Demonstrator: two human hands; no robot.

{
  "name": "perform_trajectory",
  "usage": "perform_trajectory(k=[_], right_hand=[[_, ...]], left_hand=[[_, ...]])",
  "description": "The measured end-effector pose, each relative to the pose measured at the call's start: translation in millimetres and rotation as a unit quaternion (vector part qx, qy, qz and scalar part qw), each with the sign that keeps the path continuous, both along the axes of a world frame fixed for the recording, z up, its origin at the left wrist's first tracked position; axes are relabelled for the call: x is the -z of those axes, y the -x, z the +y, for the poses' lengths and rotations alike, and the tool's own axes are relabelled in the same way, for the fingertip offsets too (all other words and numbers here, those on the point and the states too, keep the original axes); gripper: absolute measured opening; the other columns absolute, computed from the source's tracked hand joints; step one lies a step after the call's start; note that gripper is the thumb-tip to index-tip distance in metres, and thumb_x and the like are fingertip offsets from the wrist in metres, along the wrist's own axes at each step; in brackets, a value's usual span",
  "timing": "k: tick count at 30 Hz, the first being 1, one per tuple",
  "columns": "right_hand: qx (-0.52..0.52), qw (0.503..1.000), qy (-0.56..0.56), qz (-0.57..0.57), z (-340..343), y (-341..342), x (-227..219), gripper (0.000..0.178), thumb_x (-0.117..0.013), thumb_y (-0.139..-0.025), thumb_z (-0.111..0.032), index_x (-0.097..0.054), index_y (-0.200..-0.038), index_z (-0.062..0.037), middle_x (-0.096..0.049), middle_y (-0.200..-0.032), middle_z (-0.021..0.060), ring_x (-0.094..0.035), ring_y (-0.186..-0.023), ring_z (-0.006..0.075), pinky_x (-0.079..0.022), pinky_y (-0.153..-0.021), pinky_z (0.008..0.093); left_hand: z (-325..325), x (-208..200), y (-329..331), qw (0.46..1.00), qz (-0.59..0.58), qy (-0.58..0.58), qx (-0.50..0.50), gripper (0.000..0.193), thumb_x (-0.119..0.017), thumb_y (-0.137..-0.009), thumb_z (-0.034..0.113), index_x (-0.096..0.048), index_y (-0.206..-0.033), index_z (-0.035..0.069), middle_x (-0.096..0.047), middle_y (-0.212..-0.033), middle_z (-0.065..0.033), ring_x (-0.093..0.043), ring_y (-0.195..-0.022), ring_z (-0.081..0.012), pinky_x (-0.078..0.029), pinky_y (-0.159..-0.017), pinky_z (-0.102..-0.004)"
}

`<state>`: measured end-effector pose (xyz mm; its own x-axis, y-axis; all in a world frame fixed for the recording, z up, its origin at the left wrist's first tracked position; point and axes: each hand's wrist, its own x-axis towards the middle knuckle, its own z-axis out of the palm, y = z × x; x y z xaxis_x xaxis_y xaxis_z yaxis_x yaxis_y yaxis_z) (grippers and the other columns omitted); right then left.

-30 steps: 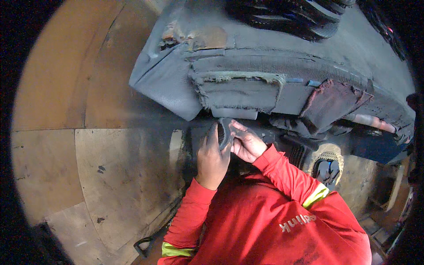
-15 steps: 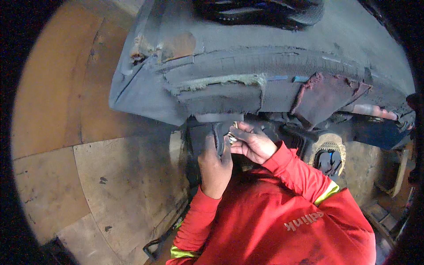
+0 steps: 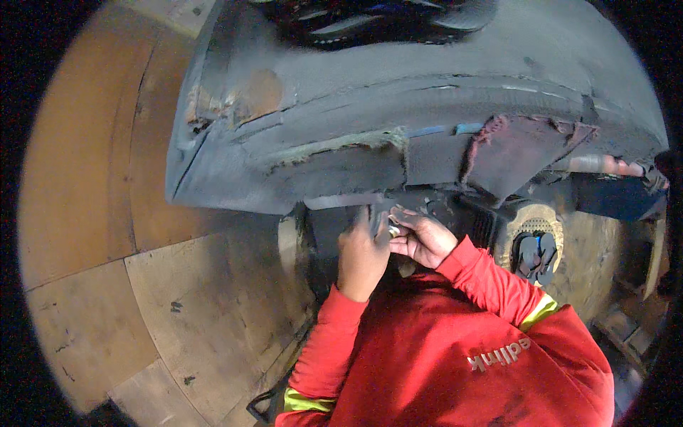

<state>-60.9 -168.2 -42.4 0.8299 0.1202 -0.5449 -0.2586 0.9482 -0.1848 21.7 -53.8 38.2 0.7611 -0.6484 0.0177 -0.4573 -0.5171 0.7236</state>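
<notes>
Just below the near edge of a grey, worn cloth-covered bench point(image 3: 334, 107), my two hands work close together. My left hand point(image 3: 361, 257) is closed around a dark, narrow piece point(image 3: 375, 219), whose kind I cannot make out. From the right, my right hand point(image 3: 429, 240) pinches a small pale, shiny piece point(image 3: 393, 231) against or close beside the dark one. Whether the two pieces are joined is too small to tell. My fingers hide part of both.
A frayed, reddish-edged cloth flap point(image 3: 523, 153) and a green-edged strip point(image 3: 334, 146) lie along the bench front. Dark shoe-shaped pieces point(image 3: 533, 256) rest on a perforated tan pad at right. Brown floor boards point(image 3: 78, 171) spread left. A dark bundle point(image 3: 377, 21) sits on top.
Both hands have shifted slightly right and down in the picture, as the view has moved too. The dark piece in my left hand shows less; the grips look the same.
</notes>
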Motion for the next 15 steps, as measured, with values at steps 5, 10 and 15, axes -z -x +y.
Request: perform_trajectory(k=[5,10,15], right_hand=[[-0.056,0.997,0.029,-0.032,0,-16,-18,0.025,-0.058,-0.100,-0.023,-0.057,-0.120,-0.0079,-0.067,-0.108,0.0074,-0.070,-0.097,0.0227,-0.060,-0.087,0.0391],[-0.016,0.996,-0.015,-0.087,8,-16,-9,0.021,-0.056,-0.102,-0.018,-0.057,-0.120,-0.0087,-0.067,-0.108,0.0082,-0.070,-0.094,0.0240,-0.059,-0.088,0.0398],[0.018,0.998,-0.029,-0.044,-2,0,10,0.020,-0.055,-0.101,-0.017,-0.055,-0.119,-0.0084,-0.067,-0.112,0.0089,-0.069,-0.097,0.0237,-0.059,-0.090,0.0401]], left_hand=[[21,-23,11,0.994,-0.085,0.013,-0.063,0.018,-0.062,-0.093,0.009,-0.057,-0.106,-0.002,-0.063,-0.079,-0.0265,-0.066,-0.075,-0.0452,-0.050,-0.059,-0.0469],[26,-21,13,0.995,-0.076,0.021,-0.064,0.021,-0.062,-0.092,0.007,-0.057,-0.110,-0.002,-0.064,-0.084,-0.0263,-0.066,-0.079,-0.0448,-0.051,-0.063,-0.0470],[5,2,5,1.000,0.008,-0.001,-0.030,0.022,-0.063,-0.091,0.009,-0.059,-0.109,-0.003,-0.064,-0.084,-0.0279,-0.066,-0.077,-0.0452,-0.051,-0.063,-0.0468]])
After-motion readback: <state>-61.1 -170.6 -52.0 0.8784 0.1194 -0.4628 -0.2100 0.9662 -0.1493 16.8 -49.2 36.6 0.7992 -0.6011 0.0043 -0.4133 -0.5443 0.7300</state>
